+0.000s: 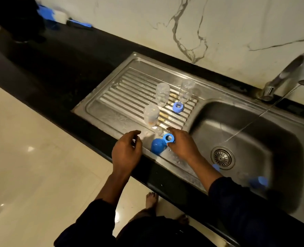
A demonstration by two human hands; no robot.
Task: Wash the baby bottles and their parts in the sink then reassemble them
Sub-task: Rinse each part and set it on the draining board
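**Q:** Where is the part being handled?
**A:** The blue collar ring (pixel 169 138) is at the front edge of the drainboard (pixel 112 107), pinched between the thumb and fingers of the right hand (pixel 181 145). It touches the blue dome cap (pixel 157 146) beside it.

**Q:** And the left hand?
**A:** The left hand (pixel 126 152) hovers just left of the cap with its fingers curled. Whether it grasps a small clear part cannot be told.

**Q:** What else is within reach?
**A:** A clear teat (pixel 158 130) lies just behind the ring. Behind that, the nearest bottle (pixel 151 114) stands mouth down. A second blue ring (pixel 177 106) lies near the two bottles further back.

**Q:** How is the step done well?
**A:** Probably the ring is being matched to its teat.
1. Grip the ring by its rim; wet plastic is likely to slip.
2. Keep the wrist low and away from the inverted bottles, which look light and easy to tip.
3. Seat the teat squarely in the ring before threading the ring on.

**Q:** Is washing complete?
**A:** Likely not. Blurred blue parts (pixel 259 181) remain in the basin (pixel 254 132), and the tap (pixel 288 72) is running.
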